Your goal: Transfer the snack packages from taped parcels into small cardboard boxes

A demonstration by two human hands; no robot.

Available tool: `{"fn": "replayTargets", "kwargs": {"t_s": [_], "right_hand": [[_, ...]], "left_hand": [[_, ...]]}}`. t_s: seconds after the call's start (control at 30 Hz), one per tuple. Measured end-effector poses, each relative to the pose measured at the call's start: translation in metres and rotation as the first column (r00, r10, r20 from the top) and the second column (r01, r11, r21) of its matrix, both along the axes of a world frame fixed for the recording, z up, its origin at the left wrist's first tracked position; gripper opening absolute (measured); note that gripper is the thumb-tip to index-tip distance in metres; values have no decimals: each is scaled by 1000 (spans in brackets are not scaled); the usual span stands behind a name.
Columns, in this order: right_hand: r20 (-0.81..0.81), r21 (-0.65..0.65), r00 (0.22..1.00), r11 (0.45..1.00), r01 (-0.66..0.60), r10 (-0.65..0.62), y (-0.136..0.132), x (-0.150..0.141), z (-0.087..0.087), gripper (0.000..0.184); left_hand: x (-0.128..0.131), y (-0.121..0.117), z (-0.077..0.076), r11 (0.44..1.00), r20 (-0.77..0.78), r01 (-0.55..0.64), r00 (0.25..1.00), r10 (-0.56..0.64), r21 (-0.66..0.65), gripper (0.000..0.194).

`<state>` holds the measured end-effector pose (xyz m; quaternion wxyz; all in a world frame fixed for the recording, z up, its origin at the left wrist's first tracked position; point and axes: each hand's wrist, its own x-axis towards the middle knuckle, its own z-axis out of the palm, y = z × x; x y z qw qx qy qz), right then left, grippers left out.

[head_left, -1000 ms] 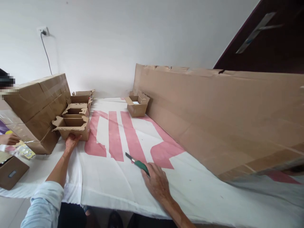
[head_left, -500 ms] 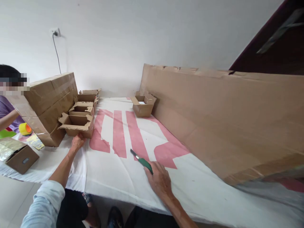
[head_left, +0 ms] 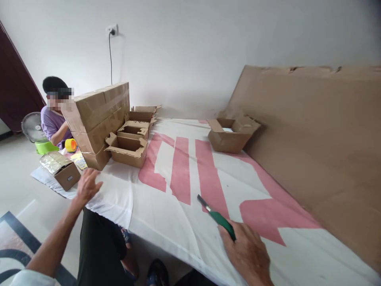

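Along a cloth-draped counter [head_left: 162, 208], the right hand [head_left: 248, 252] grips a green-handled utility knife [head_left: 216, 216] low over the surface, which should be light and stiff, best held by its handle [head_left: 224, 226], while the left hand [head_left: 88, 186], fingers parted and seemingly empty, is near a taped carton [head_left: 68, 176].

Cutting knife with a green handle, metallic collar and dark narrow blade [head_left: 219, 221]: held in the right hand [head_left: 248, 249], blade exposed, tip directed forward and to the left; the rear of the handle is covered by the palm. Closed rectangular box of brown cardboard [head_left: 68, 176]: upright, its top face glossy with what appears to be clear tape, one small pale label on the end face turned toward the wearer. It sits just beside the left hand [head_left: 88, 185], to that hand's left; contact with the fingers cannot be confirmed.
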<state>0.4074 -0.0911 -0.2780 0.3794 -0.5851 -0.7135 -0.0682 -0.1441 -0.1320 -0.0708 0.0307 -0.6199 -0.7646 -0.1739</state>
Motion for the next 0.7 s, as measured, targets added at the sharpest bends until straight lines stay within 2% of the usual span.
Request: {"fn": "replayTargets", "kwargs": {"t_s": [0.1,0.13,0.2,0.3,0.4,0.57,0.7], "right_hand": [[-9,-19,1000,1000,17,-17,1,0,-1,22],[-8,-22,1000,1000,22,-22,1,0,0,22],[-6,-24,1000,999,22,-22,1,0,1,23],[-11,-36,1000,999,5,-6,1,-1,5,24],[-5,-44,1000,999,14,-14,1,-3,9,24],[-6,-52,999,997,52,-52,1,-6,11,23],[-10,-46,998,997,63,-64,0,-8,11,22]], "left_hand": [[-43,-12,38,998,-349,-16,937,-4,-55,62],[-57,-13,48,994,-423,-33,906,-13,-102,69],[-84,-11,61,978,-480,-58,876,-47,-201,70],[-116,-5,69,956,-471,-64,878,-83,-288,54],[-135,2,70,956,-491,-41,864,-112,-291,45],[-145,9,76,938,-522,27,825,-216,-345,44],[-143,17,86,918,-499,58,825,-265,-392,56]]}}
